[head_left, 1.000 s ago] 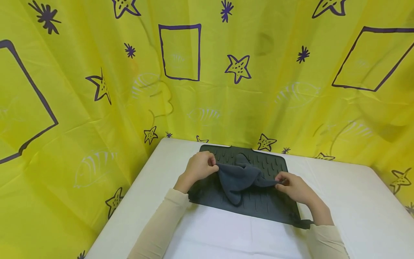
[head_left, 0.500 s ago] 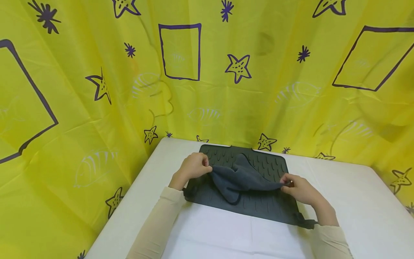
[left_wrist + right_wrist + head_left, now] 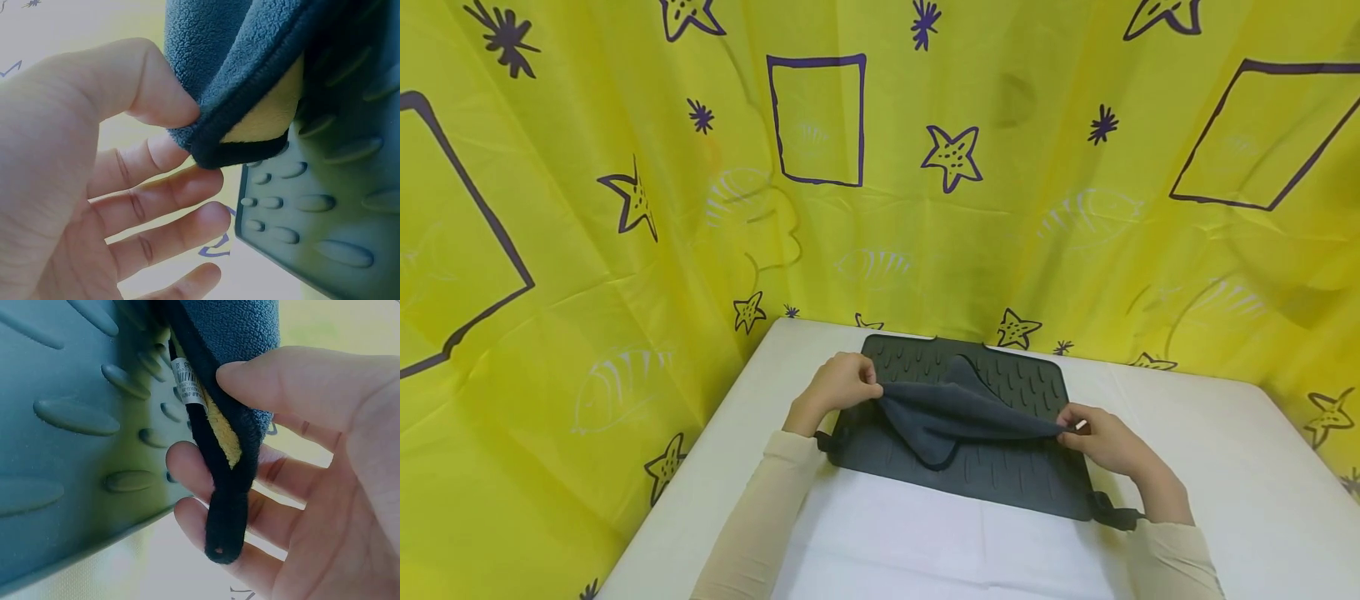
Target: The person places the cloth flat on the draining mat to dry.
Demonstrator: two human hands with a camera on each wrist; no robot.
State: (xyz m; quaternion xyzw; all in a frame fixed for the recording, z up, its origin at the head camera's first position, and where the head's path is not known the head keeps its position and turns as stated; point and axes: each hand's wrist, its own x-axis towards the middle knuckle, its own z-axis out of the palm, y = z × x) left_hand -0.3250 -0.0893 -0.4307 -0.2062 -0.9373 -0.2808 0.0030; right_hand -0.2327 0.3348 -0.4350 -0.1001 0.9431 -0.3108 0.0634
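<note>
A dark grey-blue cloth point(image 3: 955, 408) is stretched between both hands above a dark grey ridged mat point(image 3: 1022, 483). One flap of it droops toward the front, another lies toward the back. My left hand point(image 3: 841, 385) pinches one corner between thumb and forefinger; the left wrist view shows black edging and a yellowish underside point(image 3: 262, 115). At the opposite corner, my right hand point(image 3: 1099, 438) holds the cloth with the thumb on top and fingers beneath. Beside it the right wrist view shows a black hanging loop point(image 3: 226, 525) and a printed label point(image 3: 189, 381).
The mat lies on a white-covered table point(image 3: 1187, 433), its far edge near a yellow curtain point(image 3: 880, 225) printed with stars and fish. Dark straps point(image 3: 1116, 512) show near both wrists, close to the mat's front corners.
Both hands have moved apart, left hand leftward and right hand slightly rightward. The cloth between them has gone from bunched to pulled nearly straight along its top.
</note>
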